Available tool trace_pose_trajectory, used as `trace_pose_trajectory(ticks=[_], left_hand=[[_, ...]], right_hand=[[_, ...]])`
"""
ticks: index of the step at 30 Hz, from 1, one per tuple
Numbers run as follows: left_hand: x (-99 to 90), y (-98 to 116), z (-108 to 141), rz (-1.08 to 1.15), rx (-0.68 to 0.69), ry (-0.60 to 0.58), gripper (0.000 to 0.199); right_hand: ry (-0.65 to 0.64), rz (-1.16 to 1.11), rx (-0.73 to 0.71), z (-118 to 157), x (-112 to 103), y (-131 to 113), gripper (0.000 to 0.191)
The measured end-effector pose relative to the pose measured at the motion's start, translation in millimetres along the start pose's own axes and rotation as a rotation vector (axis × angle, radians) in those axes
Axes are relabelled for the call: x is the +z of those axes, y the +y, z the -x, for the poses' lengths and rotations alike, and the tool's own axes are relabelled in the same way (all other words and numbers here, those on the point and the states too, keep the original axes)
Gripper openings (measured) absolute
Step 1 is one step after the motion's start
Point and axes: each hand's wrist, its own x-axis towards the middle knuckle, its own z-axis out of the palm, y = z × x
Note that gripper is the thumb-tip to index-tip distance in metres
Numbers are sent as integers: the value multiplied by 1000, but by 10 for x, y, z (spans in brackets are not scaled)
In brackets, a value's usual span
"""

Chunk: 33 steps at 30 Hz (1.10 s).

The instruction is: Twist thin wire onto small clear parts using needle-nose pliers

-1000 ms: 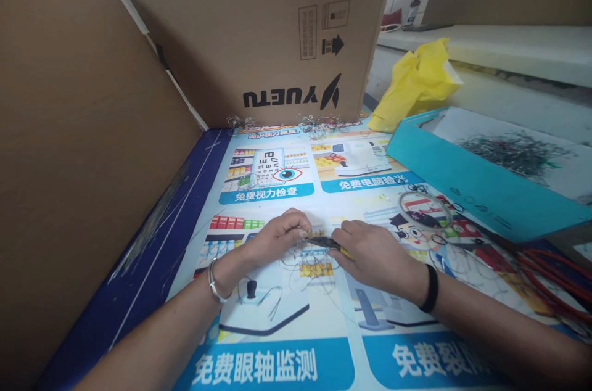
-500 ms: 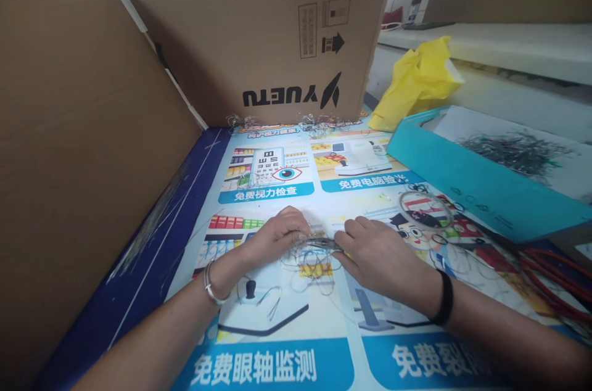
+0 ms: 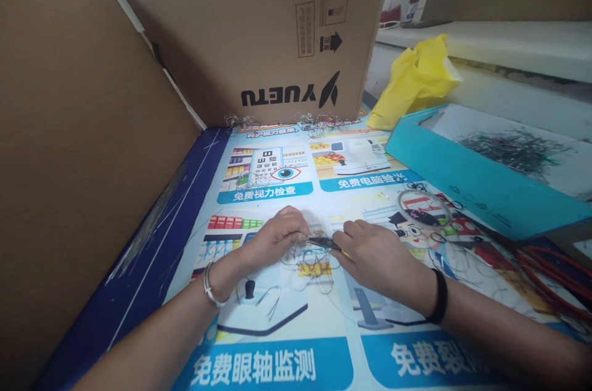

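My right hand (image 3: 370, 249) is closed round a pair of pliers (image 3: 322, 242), whose dark jaws point left toward my other hand. My left hand (image 3: 280, 234) is pinched on thin wire at the tip of the jaws; the exact spot is partly hidden by the fingers. Below and between both hands hangs or lies a loose tangle of thin wire loops (image 3: 317, 274). A short bent piece of wire (image 3: 272, 301) rests on the printed sheet (image 3: 330, 360) nearer to me. Right of my hands lies a round coil of wire (image 3: 424, 209).
Cardboard walls (image 3: 203, 27) stand at the left and back. At the right, a turquoise box (image 3: 444, 175) holds a heap of wire pieces (image 3: 511, 153), with a yellow bag (image 3: 411, 82) behind it. Red-handled tools (image 3: 550, 277) lie at the right edge. Wire scraps (image 3: 319, 123) line the back wall.
Both hands stay in nearly the same place on the wire. The pliers have turned slightly in my right hand. The whole view has shifted a little.
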Motion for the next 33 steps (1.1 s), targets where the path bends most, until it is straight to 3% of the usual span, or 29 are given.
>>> trace_pose_trajectory(ticks=[14, 33], left_hand=[[34, 31, -16, -9, -29, 57, 25], [44, 3, 4, 6, -6, 28, 26]], right_hand=[[-15, -4, 4, -11, -5, -24, 16], [-29, -25, -25, -19, -12, 7, 16]])
